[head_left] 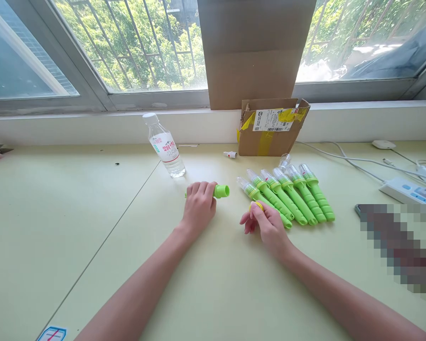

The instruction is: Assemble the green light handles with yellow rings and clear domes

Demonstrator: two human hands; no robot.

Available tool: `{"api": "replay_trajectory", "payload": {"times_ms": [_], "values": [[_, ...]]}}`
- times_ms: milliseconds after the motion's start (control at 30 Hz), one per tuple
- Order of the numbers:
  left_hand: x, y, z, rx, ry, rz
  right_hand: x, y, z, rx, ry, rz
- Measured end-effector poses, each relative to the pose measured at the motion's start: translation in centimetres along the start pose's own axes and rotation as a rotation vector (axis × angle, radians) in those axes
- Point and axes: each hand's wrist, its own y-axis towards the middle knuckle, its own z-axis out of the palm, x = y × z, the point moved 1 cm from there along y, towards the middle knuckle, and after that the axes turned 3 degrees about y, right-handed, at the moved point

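Observation:
My left hand (199, 202) is wrapped round a green tube (221, 191), whose threaded open end points right. Between the thumb and forefinger of my right hand (264, 221) is a small yellow ring (257, 205). Just beyond my right hand lie several green sticks (287, 195) with clear caps, side by side and slanting, their handles toward me. The nearest stick is partly hidden by that hand. A loose clear cap (284, 161) rests behind the row.
A water bottle (166, 149) stands beyond my left hand. Farther back are a small white piece (230, 155) and an open cardboard box (270, 137). A power strip (408, 191) with cables and a blurred flat object (401, 248) lie at the right.

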Motion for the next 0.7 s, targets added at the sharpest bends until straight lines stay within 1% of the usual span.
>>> {"api": "replay_trajectory", "payload": {"times_ms": [100, 200, 333, 533, 700], "values": [[-1.2, -0.2, -0.4, -0.035, -0.048, 0.138, -0.2, 0.1, 0.0, 0.005, 0.045, 0.003], [-2.0, -0.3, -0.6, -0.037, -0.062, 0.205, -0.4, 0.1, 0.0, 0.014, 0.031, 0.019], [-2.3, -0.6, -0.4, -0.023, -0.065, 0.201, -0.2, -0.1, 0.0, 0.023, -0.002, 0.011], [-2.3, -0.7, -0.4, -0.025, -0.081, 0.222, 0.0, -0.1, 0.0, -0.013, -0.001, -0.012], [-2.5, -0.5, -0.7, -0.023, -0.077, 0.228, -0.2, 0.0, 0.2, 0.101, -0.035, 0.003]]}}
